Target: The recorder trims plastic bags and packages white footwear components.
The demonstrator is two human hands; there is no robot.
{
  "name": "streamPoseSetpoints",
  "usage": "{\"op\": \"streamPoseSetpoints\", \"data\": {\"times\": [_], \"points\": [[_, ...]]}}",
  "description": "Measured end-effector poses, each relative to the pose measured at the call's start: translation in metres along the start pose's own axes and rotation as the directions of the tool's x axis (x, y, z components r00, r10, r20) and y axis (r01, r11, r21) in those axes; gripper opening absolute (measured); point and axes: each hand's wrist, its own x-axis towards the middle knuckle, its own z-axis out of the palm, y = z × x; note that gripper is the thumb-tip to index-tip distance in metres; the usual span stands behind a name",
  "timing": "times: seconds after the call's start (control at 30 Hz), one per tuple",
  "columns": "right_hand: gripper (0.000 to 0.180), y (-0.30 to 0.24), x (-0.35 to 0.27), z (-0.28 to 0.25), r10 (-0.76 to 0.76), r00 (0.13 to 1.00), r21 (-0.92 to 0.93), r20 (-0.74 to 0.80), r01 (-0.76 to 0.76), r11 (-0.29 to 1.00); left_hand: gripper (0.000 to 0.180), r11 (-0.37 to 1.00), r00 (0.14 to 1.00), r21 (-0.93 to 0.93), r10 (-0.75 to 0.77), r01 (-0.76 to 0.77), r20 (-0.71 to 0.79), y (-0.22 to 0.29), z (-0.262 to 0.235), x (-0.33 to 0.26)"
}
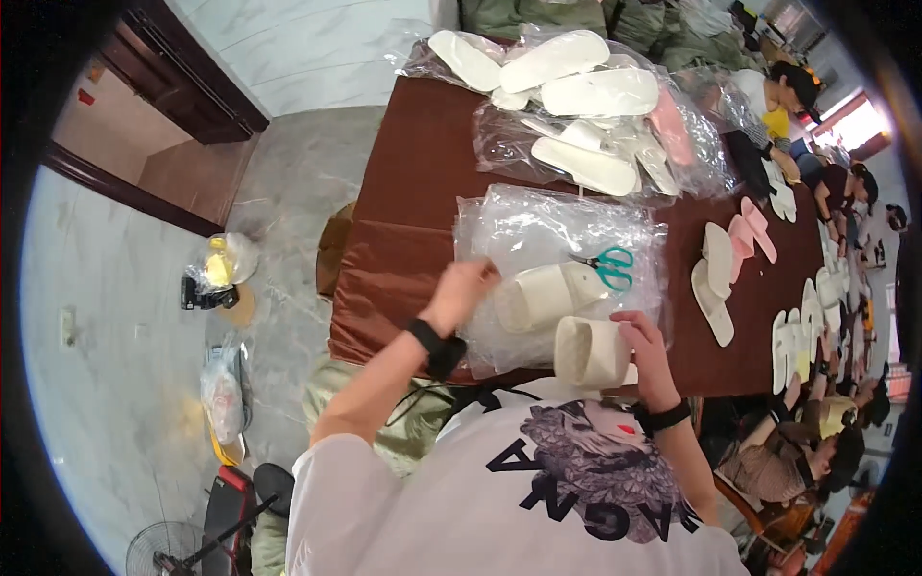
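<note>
My left hand (pixel 464 288) rests on a stack of clear plastic bags (pixel 538 226) spread on the brown table (pixel 403 221), fingers pinching the plastic beside a cream slipper (pixel 547 296) lying on the bags. At the table's near edge my right hand (pixel 645 346) grips a second cream slipper (pixel 591 352), held on its side. Teal-handled scissors (pixel 609 266) lie on the bags just beyond the first slipper.
Bagged white and pink slippers (pixel 586 106) pile up at the far end of the table. More loose slippers (pixel 730 259) line the right side, where other people (pixel 826 192) sit working. Bags (pixel 223 269) and a fan (pixel 168 547) stand on the floor to the left.
</note>
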Motion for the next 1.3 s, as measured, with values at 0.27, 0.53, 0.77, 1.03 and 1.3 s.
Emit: {"op": "streamPoseSetpoints", "data": {"times": [0.27, 0.53, 0.77, 1.03, 1.3], "points": [[0.009, -0.025, -0.008, -0.020, -0.296, 0.944, -0.417, 0.143, 0.329, 0.847, 0.046, 0.897, 0.992, 0.426, -0.093, 0.119, -0.082, 0.017, 0.079, -0.005], [0.040, 0.048, 0.025, -0.039, -0.458, 0.835, -0.887, 0.306, 0.425, 0.181, 0.044, 0.959, 0.989, 0.255, -0.099, 0.124, -0.109, -0.011, 0.076, -0.006], [0.050, 0.078, 0.036, -0.058, -0.514, 0.827, -0.922, 0.226, 0.352, 0.162, 0.017, 0.992, 0.897, 0.110, 0.105, -0.063, -0.428, 0.088, 0.017, -0.011], [0.033, 0.005, -0.022, -0.074, -0.584, 0.676, -0.838, 0.450, 0.546, -0.013, 0.016, 0.980, 0.685, 0.170, 0.197, -0.107, -0.701, 0.157, -0.042, -0.027], [0.009, -0.012, -0.034, -0.071, -0.370, 0.379, -0.497, 0.848, 0.813, -0.305, 0.021, 0.989, 0.930, -0.080, 0.088, -0.124, -0.355, 0.182, -0.013, -0.009]]}}
